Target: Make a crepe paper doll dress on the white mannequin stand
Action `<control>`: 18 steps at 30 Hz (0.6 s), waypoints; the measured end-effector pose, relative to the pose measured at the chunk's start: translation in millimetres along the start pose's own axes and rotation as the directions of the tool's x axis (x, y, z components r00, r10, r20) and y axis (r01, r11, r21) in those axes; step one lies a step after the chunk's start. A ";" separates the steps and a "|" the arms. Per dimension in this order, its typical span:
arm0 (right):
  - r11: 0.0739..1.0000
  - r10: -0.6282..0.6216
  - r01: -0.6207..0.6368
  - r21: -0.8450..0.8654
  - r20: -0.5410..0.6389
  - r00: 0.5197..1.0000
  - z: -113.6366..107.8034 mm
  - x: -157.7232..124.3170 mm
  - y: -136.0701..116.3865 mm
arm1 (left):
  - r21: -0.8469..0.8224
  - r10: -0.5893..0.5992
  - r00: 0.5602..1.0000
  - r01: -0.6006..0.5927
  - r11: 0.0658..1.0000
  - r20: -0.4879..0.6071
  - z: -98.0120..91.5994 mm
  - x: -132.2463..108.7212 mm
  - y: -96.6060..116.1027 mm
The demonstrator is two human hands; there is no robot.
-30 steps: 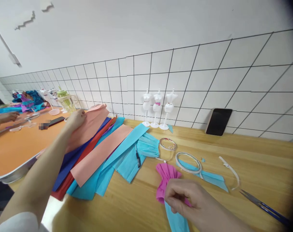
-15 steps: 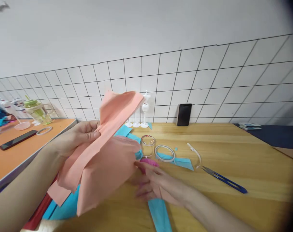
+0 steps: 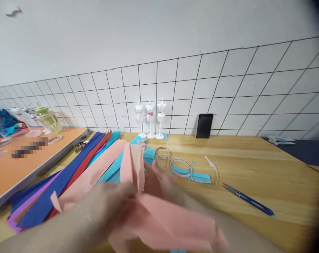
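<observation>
A piece of salmon-pink fabric [image 3: 172, 221] is bunched and folded between my hands, low in the middle of the head view. My left hand [image 3: 113, 196], smeared by motion, is closed on the gathered cloth. On its right side my right hand [image 3: 166, 182] grips the same fabric, with part of its fingers hidden behind the folds. Just beyond lie light blue fabric strips [image 3: 112, 168], and a long pink strip [image 3: 96, 172] runs back from beside my left hand.
Blue strips [image 3: 77, 161] and others lie left. Three small white dress forms [image 3: 150, 117] and a phone [image 3: 204, 125] stand by the tiled wall. Behind my right hand are a pin container [image 3: 163, 153] and white ring [image 3: 180, 167]; blue thread snips [image 3: 250, 200] lie right.
My left hand has come down and right with the pink fabric, uncovering the strips and dress forms. My right hand has moved slightly up onto the cloth. The hands are now close together.
</observation>
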State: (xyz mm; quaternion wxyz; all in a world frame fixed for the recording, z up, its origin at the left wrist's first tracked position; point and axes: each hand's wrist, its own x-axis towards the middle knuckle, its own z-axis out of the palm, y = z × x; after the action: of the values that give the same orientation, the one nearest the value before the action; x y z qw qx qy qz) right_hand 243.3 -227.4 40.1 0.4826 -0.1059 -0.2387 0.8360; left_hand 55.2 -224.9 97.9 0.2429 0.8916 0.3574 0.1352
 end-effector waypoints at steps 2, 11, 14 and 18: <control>0.998 -0.035 0.031 -0.048 -0.071 0.997 -2.1 0.1 3.7 | 0.000 0.052 0.996 -0.052 0.999 0.070 33.6 -0.5 0.1; 0.824 -0.439 0.285 -0.489 -0.235 0.867 -0.7 -18.0 -4.4 | -0.050 0.189 0.961 -0.182 0.982 0.203 63.9 15.4 4.2; 0.806 -0.529 0.368 -0.464 -0.283 0.800 -3.3 -17.4 -19.7 | -0.091 0.129 0.985 -0.119 0.989 0.118 45.0 3.4 10.4; 0.744 -0.649 0.515 -0.425 -0.278 0.708 -7.1 -14.1 -48.7 | -0.246 -0.037 0.994 0.060 0.968 0.098 7.2 -14.7 -3.9</control>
State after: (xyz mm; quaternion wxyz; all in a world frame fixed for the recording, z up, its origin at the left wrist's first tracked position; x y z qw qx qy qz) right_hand 290.2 -217.0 57.7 0.7397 -0.2721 -0.2841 0.5460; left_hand 45.6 -235.3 88.8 0.3721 0.8506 0.3476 0.1312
